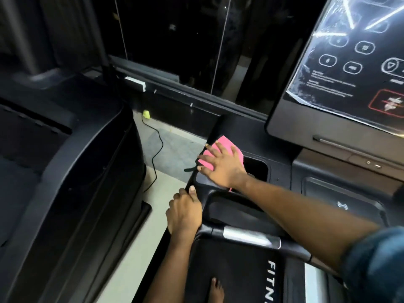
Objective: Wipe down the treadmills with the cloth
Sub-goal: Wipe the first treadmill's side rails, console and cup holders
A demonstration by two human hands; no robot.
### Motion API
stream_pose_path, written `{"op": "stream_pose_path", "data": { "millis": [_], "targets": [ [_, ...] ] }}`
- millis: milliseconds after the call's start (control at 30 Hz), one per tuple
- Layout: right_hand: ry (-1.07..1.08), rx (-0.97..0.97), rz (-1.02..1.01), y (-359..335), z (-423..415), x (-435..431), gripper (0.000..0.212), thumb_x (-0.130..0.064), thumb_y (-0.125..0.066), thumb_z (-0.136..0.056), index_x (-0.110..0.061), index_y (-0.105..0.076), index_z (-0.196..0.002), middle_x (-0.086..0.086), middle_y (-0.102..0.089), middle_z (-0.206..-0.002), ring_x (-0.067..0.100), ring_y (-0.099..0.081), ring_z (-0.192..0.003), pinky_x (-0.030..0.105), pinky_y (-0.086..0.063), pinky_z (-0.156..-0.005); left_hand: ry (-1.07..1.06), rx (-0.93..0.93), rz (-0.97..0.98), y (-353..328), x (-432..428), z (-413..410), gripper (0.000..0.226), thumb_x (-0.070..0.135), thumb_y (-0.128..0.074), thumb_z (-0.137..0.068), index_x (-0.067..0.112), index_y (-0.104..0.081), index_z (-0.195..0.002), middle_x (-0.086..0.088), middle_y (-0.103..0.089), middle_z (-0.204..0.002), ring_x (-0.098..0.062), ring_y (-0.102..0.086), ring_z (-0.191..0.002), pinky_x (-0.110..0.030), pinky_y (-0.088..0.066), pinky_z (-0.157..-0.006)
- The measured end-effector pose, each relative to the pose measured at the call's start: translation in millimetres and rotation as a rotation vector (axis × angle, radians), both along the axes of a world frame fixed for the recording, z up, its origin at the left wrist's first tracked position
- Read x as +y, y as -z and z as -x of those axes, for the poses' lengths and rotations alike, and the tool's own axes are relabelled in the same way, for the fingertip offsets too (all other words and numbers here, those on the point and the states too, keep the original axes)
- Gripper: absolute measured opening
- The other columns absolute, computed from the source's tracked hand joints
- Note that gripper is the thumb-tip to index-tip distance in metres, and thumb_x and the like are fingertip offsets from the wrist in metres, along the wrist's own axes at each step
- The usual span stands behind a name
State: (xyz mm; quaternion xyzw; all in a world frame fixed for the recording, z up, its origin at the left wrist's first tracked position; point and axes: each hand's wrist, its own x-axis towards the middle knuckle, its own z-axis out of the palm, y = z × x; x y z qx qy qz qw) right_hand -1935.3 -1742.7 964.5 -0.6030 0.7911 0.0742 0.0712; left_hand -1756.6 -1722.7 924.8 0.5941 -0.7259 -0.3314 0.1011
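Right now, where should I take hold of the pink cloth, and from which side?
Pinch the pink cloth at its far corner, coming in from the far side: that corner lies bare, while the right hand presses the rest flat on the console.

**A gym floor lined with treadmills**

A black glossy touch console (341, 62) with printed button icons rises over a black treadmill (284, 171). Below the console, its dark belt (236, 270) bears the white letters "FITN". Left of the console stands a second black running machine (65, 171), and behind the console are dark glass panels (175, 40).
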Motion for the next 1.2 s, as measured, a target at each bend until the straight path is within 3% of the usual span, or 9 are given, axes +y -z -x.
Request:
{"op": "stream_pose_path", "data": {
  "millis": [233,333,433,567,667,867,933,1100,1200],
  "targets": [
    [0.072,0.156,-0.210,-9.9,62.4,-92.9,0.067,-0.070,-0.024,-0.093,-0.041,-0.043,-0.150,-0.004,-0.022,-0.168,0.030,-0.002,-0.157,0.070,-0.004,-0.117,-0.040,0.073,0.042,5.4,0.8,0.5,0.049,0.043,-0.024,-0.107,0.011,-0.060,-0.118,-0.018,-0.066,-0.120,-0.040,-0.059,-0.110,-0.044,-0.045,-0.087],
    [-0.182,0.295,-0.376,-1.0,25.5,-94.5,0.083,-0.085,-0.019,-0.078,-0.041,-0.053,-0.141,-0.009,-0.048,-0.152,0.030,-0.029,-0.147,0.067,-0.013,-0.112,-0.062,0.049,0.018,6.5,1.3,-0.3,0.045,0.041,-0.028,-0.107,0.011,-0.060,-0.117,-0.019,-0.065,-0.120,-0.042,-0.058,-0.110,-0.042,-0.042,-0.085],
    [-0.363,0.132,-0.250,5.3,8.6,-64.6,0.062,-0.071,-0.028,-0.093,-0.039,-0.060,-0.136,-0.011,-0.055,-0.147,0.020,-0.041,-0.140,0.054,-0.017,-0.117,-0.061,0.037,0.009,6.3,1.7,1.8,0.043,0.040,-0.030,-0.107,0.011,-0.061,-0.115,-0.020,-0.066,-0.118,-0.042,-0.059,-0.108,-0.040,-0.039,-0.080],
    [-0.202,0.129,-0.209,-11.6,61.5,-91.8,0.061,-0.071,-0.028,-0.095,-0.040,-0.056,-0.139,-0.011,-0.046,-0.154,0.022,-0.032,-0.145,0.056,-0.025,-0.114,-0.067,0.059,0.015,6.5,-0.6,2.7,0.044,0.041,-0.028,-0.107,0.011,-0.061,-0.112,-0.017,-0.066,-0.116,-0.038,-0.059,-0.107,-0.041,-0.041,-0.082],
    [0.063,0.219,-0.236,-12.4,70.4,-108.7,0.061,-0.060,-0.025,-0.098,-0.034,-0.045,-0.150,-0.004,-0.030,-0.164,0.025,-0.013,-0.155,0.064,-0.011,-0.119,-0.057,0.062,0.025,1.1,0.6,2.6,0.044,0.039,-0.028,-0.107,0.009,-0.060,-0.113,-0.017,-0.065,-0.117,-0.037,-0.059,-0.108,-0.041,-0.042,-0.083],
    [-0.343,0.075,-0.149,1.3,10.9,-37.6,0.057,-0.067,-0.027,-0.098,-0.042,-0.053,-0.141,-0.014,-0.044,-0.155,0.016,-0.026,-0.149,0.057,-0.011,-0.120,-0.027,-0.001,-0.001,-4.4,6.3,0.6,0.039,0.038,-0.028,-0.107,0.011,-0.056,-0.113,-0.014,-0.064,-0.118,-0.034,-0.059,-0.108,-0.041,-0.044,-0.084],
    [-0.305,0.027,-0.126,-5.6,39.0,-42.7,0.057,-0.071,-0.027,-0.097,-0.046,-0.049,-0.144,-0.014,-0.035,-0.162,0.016,-0.018,-0.154,0.057,-0.011,-0.121,-0.028,-0.021,-0.024,-2.5,3.1,1.5,0.039,0.040,-0.029,-0.106,0.012,-0.055,-0.114,-0.014,-0.064,-0.120,-0.033,-0.058,-0.110,-0.041,-0.043,-0.085],
    [0.253,0.144,-0.130,-2.3,78.1,-108.2,0.061,-0.062,-0.029,-0.097,-0.038,-0.039,-0.153,-0.002,-0.014,-0.170,0.027,0.001,-0.157,0.070,-0.004,-0.117,-0.048,-0.030,-0.047,-7.3,-31.5,33.3,0.042,0.042,-0.029,-0.106,0.012,-0.054,-0.122,-0.013,-0.061,-0.125,-0.034,-0.055,-0.117,-0.044,-0.043,-0.092],
    [-0.010,0.239,-0.227,11.6,53.1,-109.4,0.063,-0.060,-0.024,-0.095,-0.034,-0.045,-0.149,-0.005,-0.030,-0.164,0.026,-0.011,-0.155,0.068,-0.006,-0.117,-0.004,-0.007,-0.036,-9.5,-46.1,58.8,0.042,0.043,-0.028,-0.106,0.013,-0.052,-0.121,-0.014,-0.062,-0.123,-0.035,-0.056,-0.116,-0.046,-0.044,-0.092]
  ]
}}
